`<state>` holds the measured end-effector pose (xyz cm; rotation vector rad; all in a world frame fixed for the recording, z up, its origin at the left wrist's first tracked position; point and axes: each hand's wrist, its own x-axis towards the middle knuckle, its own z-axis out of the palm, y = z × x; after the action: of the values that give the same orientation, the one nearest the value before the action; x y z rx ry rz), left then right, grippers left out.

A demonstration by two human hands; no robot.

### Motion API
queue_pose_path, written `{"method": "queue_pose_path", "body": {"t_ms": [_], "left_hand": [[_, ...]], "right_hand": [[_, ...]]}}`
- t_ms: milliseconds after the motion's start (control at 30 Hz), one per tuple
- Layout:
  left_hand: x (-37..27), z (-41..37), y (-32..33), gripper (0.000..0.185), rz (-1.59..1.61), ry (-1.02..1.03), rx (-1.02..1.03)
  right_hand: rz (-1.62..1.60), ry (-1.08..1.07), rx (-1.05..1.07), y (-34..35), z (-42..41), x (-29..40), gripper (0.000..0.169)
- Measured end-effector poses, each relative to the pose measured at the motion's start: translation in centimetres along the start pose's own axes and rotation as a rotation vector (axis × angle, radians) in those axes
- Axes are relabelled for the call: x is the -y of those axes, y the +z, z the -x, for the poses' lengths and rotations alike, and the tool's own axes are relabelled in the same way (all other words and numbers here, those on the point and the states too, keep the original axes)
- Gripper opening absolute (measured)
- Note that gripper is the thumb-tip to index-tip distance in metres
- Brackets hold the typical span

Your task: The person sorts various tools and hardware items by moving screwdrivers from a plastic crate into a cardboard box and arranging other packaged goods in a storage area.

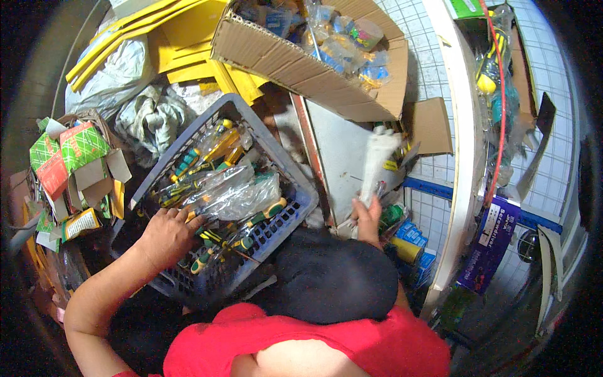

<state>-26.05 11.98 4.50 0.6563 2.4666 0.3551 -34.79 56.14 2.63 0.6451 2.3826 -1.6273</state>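
My left hand [170, 234] reaches over the left side of a blue-grey plastic basket [158, 165], its fingers on the tools inside; whether it grips one I cannot tell. Screwdrivers [266, 212] with green and yellow handles lie in the basket, several in clear plastic bags [235, 188]. To the right, my right hand [369, 214] is closed around the lower end of a white object [379, 155], which looks like a cloth glove and is somewhat blurred. That object points upward over a pale panel [339, 155] with a reddish edge.
A cardboard box [301, 70] of bagged parts stands beyond the basket. Yellow card sheets [183, 42] and a crumpled cloth [155, 118] lie at upper left, green-and-red cartons [70, 155] at far left. On the right are a white post [454, 141], a red cable [501, 103] and a purple screwdriver box [490, 245].
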Motion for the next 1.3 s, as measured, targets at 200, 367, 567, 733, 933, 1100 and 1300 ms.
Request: {"method": "queue_pose_path", "body": {"t_ms": [200, 367, 567, 733, 933, 1100, 1300], "left_hand": [[0.1, -0.8, 0.5, 0.043, -0.035, 0.033, -0.003], [0.6, -0.6, 2.1, 0.043, -0.041, 0.025, -0.034], [1.4, -2.0, -0.4, 0.05, 0.039, 0.035, 0.033], [2.4, -3.5, 0.9, 0.049, 0.014, 0.072, 0.048], [3.3, -4.4, 2.9, 0.05, 0.054, 0.155, -0.095], [2.6, -4.1, 1.0, 0.054, 0.035, 0.08, 0.037], [2.3, -3.0, 0.0, 0.059, 0.026, 0.062, 0.039]], "right_hand": [[0.101, 0.169, 0.14, 1.3, -4.7, -2.0, 0.018], [0.496, -0.325, 0.228, 2.2, -9.1, -4.7, 0.032], [1.264, -0.342, -0.027, 1.8, -7.7, 2.4, 0.054], [0.112, -0.327, 0.357, 6.1, -6.9, 18.5, 0.019], [1.052, -0.63, 0.208, 16.7, -16.2, 27.3, 0.041], [1.38, -0.494, 0.295, 21.6, -23.7, 22.8, 0.039], [0.066, -0.2, 0.517, 13.3, -21.7, 21.3, 0.017]]}}
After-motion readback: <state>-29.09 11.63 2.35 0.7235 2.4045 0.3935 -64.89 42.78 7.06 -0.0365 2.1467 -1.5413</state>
